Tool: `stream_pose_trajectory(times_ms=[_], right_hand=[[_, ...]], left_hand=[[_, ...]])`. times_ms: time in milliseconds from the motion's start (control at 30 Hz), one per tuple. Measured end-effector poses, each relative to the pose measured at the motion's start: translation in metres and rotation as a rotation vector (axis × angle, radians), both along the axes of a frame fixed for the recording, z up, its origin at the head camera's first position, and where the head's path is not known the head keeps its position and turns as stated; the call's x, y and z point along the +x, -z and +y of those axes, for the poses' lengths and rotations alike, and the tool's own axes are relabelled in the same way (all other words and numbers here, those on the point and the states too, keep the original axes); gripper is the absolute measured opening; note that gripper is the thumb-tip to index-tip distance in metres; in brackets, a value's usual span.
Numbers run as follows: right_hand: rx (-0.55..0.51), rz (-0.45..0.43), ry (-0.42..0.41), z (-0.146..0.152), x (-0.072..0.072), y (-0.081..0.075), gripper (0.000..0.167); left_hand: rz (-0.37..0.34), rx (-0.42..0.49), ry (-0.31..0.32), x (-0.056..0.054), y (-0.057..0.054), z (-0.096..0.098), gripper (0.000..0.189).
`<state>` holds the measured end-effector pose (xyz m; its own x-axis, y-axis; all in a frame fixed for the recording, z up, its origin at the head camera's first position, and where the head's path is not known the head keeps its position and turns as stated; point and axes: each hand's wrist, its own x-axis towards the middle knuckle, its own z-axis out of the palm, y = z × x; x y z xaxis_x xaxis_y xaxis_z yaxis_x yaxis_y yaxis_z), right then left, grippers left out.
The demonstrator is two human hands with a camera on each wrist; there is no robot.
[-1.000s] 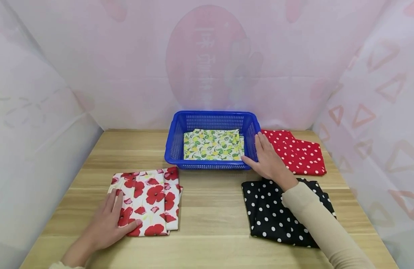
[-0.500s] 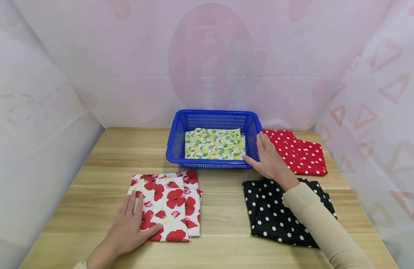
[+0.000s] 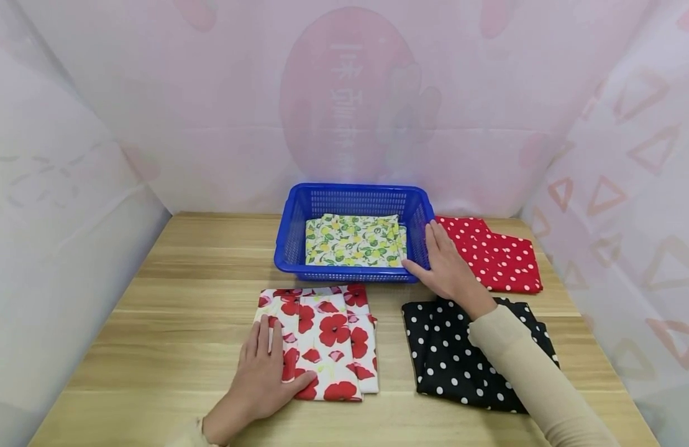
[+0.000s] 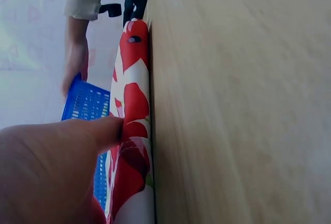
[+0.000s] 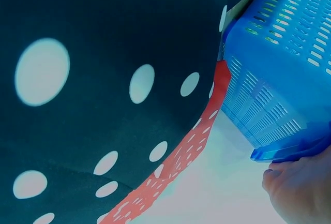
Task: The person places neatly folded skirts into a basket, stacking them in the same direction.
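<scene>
In the head view my left hand (image 3: 263, 371) lies flat, fingers spread, on the left part of a folded white cloth with red poppies (image 3: 333, 341). The left wrist view shows the thumb (image 4: 106, 132) pressed against the edge of this cloth. My right hand (image 3: 447, 266) rests with straight fingers along the right rim of a blue plastic basket (image 3: 350, 270), its thumb at the front right corner. Inside the basket lies a folded cloth with a lemon print (image 3: 355, 241). In the right wrist view the fingers (image 5: 302, 185) touch the basket's rim.
A folded red cloth with white dots (image 3: 506, 257) lies right of the basket, partly behind my right hand. Nearer, a folded black cloth with white dots (image 3: 461, 360) lies under the right forearm. Printed curtains (image 3: 227, 161) enclose the wooden table (image 3: 171, 347) at back and sides.
My left hand has slid the poppy cloth to the right across the table, to in front of the basket. The right hand and the basket stay in place.
</scene>
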<state>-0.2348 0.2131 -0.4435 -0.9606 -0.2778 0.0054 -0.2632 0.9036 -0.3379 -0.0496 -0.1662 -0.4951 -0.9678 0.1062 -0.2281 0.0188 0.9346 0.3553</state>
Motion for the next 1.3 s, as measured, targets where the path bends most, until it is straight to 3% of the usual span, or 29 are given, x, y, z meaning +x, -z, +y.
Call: stream_pose_trajectory(times_ms=[167,267,467,533,633,800,1033,1167,1300], right_hand=[[0.007,0.023,0.001,0.000,0.000,-0.005,0.111],[0.009,0.038,0.007,-0.001,0.007,-0.018,0.108],[-0.094,0.092,0.025,-0.014,0.042,-0.059,0.084],[-0.125,0.099,0.023,-0.019,0.055,-0.067,0.074],[-0.172,0.032,0.006,-0.025,0.072,-0.071,0.059],[-0.224,-0.183,-0.021,-0.035,0.089,-0.057,0.042],[-0.285,-0.470,-0.048,-0.051,0.093,-0.017,0.032],[-0.326,-0.536,-0.017,-0.057,0.095,0.001,0.031],[-0.384,-0.573,0.014,-0.063,0.098,0.007,0.032]], left_hand=[[-0.029,0.022,-0.011,-0.004,-0.007,0.004,0.125],[-0.038,0.053,-0.043,-0.008,-0.018,-0.002,0.116],[0.041,0.072,-0.092,-0.023,-0.041,-0.028,0.096],[0.049,0.074,-0.097,-0.031,-0.047,-0.037,0.089],[0.032,0.103,-0.105,-0.041,-0.051,-0.049,0.082],[-0.022,0.164,-0.108,-0.054,-0.050,-0.064,0.074],[-0.160,0.269,-0.133,-0.063,-0.042,-0.074,0.064],[-0.224,0.308,-0.146,-0.064,-0.040,-0.074,0.061],[-0.272,0.341,-0.159,-0.067,-0.041,-0.074,0.060]])
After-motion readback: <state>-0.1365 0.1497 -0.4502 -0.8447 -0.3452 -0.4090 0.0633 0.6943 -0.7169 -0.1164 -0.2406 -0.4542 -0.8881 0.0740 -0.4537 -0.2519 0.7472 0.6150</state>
